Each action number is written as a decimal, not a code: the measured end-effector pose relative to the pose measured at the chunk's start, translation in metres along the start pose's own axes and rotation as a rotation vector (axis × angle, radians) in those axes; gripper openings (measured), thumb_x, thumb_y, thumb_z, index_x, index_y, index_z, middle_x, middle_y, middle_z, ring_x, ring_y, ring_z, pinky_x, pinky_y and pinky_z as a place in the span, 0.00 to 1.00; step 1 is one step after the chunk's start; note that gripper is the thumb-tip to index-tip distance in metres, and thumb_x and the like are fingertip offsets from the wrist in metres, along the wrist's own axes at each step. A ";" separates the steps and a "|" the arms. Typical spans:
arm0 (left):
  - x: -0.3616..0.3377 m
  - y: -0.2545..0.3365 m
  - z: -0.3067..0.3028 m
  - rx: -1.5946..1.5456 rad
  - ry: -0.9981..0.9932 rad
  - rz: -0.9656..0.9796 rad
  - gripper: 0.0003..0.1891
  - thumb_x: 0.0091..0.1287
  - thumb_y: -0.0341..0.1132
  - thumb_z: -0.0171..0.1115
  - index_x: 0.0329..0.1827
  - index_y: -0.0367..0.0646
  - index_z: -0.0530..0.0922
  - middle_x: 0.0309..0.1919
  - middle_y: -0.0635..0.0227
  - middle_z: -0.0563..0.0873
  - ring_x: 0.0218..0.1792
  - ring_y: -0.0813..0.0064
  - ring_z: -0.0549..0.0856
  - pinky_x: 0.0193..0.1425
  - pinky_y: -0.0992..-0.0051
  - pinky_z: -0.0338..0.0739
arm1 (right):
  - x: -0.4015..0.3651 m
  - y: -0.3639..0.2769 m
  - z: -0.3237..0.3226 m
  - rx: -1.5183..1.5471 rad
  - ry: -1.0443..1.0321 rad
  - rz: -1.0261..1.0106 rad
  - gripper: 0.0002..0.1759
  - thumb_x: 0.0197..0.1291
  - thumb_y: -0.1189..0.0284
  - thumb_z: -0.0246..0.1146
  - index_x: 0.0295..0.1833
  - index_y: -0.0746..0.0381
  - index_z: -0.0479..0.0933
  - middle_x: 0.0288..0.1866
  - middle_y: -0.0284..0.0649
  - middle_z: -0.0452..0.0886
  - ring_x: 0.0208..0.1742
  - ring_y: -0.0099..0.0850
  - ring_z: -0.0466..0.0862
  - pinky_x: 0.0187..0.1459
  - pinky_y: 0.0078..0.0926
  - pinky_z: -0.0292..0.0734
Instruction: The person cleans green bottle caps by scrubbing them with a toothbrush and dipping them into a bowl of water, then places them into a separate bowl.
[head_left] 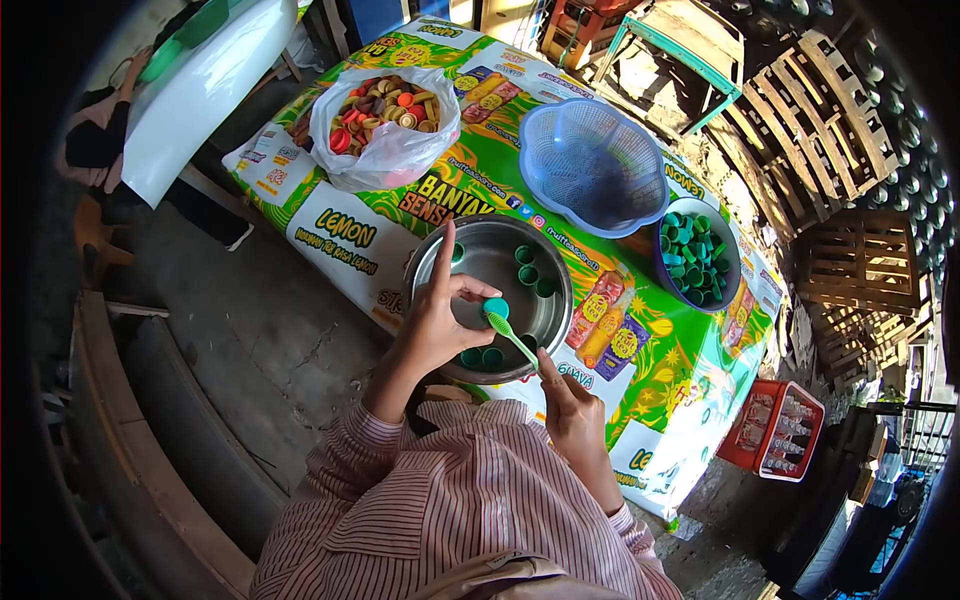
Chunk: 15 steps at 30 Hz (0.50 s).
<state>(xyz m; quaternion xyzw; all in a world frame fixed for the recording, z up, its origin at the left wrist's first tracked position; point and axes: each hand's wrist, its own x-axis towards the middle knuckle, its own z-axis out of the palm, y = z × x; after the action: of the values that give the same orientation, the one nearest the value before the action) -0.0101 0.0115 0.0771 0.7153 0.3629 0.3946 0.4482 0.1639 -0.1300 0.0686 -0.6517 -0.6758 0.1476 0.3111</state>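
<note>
Between the thumb and fingers of my left hand (437, 318) is a green bottle cap (495, 307), with the index finger pointing up. My right hand (574, 408) grips the handle of a green toothbrush (515, 340), whose head touches the cap. Both hands are over the near side of a round metal basin (562, 262). Several dark green caps (525, 255) lie inside the basin, some partly hidden by my left hand.
A white plastic bag (345, 175) of mixed caps stands at the far left of the table. A blue plastic basket (590, 170) and a bowl of green caps (695, 255) are to the right. A red crate of bottles (775, 430) sits beyond the table edge. A person (95, 145) is at the upper left.
</note>
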 end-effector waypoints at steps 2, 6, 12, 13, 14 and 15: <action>0.000 0.001 0.002 0.007 -0.005 0.003 0.60 0.42 0.24 0.71 0.71 0.41 0.33 0.33 0.63 0.85 0.34 0.73 0.84 0.44 0.75 0.77 | 0.003 0.004 0.000 -0.014 0.019 0.043 0.31 0.54 0.77 0.59 0.65 0.46 0.66 0.18 0.35 0.69 0.15 0.32 0.72 0.18 0.33 0.68; 0.002 0.005 0.001 0.052 0.001 0.022 0.60 0.42 0.24 0.71 0.71 0.40 0.32 0.33 0.63 0.85 0.33 0.72 0.84 0.44 0.75 0.77 | 0.006 0.002 0.005 -0.005 0.062 0.034 0.31 0.53 0.77 0.59 0.64 0.46 0.66 0.18 0.35 0.69 0.14 0.31 0.71 0.18 0.33 0.68; 0.001 0.001 -0.002 0.034 0.011 0.018 0.60 0.42 0.24 0.71 0.71 0.40 0.32 0.34 0.63 0.85 0.33 0.73 0.84 0.44 0.75 0.77 | 0.002 0.002 -0.004 -0.007 0.016 -0.003 0.32 0.53 0.78 0.59 0.65 0.47 0.66 0.18 0.34 0.69 0.15 0.31 0.72 0.19 0.32 0.69; 0.001 0.003 -0.001 0.033 0.010 0.019 0.60 0.42 0.24 0.71 0.71 0.40 0.32 0.34 0.63 0.85 0.33 0.73 0.84 0.44 0.75 0.77 | 0.004 0.002 -0.003 -0.009 0.017 -0.002 0.32 0.53 0.78 0.59 0.65 0.47 0.66 0.18 0.34 0.69 0.15 0.31 0.72 0.19 0.32 0.69; 0.002 0.006 0.000 0.045 -0.005 0.022 0.60 0.42 0.24 0.71 0.71 0.40 0.32 0.34 0.63 0.85 0.34 0.72 0.84 0.44 0.75 0.77 | 0.007 0.000 -0.001 0.002 0.007 -0.009 0.32 0.53 0.78 0.59 0.65 0.47 0.66 0.18 0.34 0.70 0.14 0.31 0.72 0.18 0.32 0.69; 0.002 0.007 0.001 0.057 -0.020 0.024 0.60 0.42 0.24 0.71 0.71 0.40 0.32 0.34 0.63 0.85 0.34 0.72 0.84 0.44 0.75 0.77 | 0.010 -0.001 0.002 0.012 -0.004 -0.017 0.32 0.52 0.77 0.59 0.65 0.47 0.65 0.18 0.35 0.70 0.14 0.31 0.72 0.18 0.32 0.69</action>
<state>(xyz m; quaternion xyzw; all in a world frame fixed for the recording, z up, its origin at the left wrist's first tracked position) -0.0075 0.0107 0.0841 0.7360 0.3607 0.3825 0.4265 0.1620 -0.1199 0.0704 -0.6439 -0.6809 0.1504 0.3149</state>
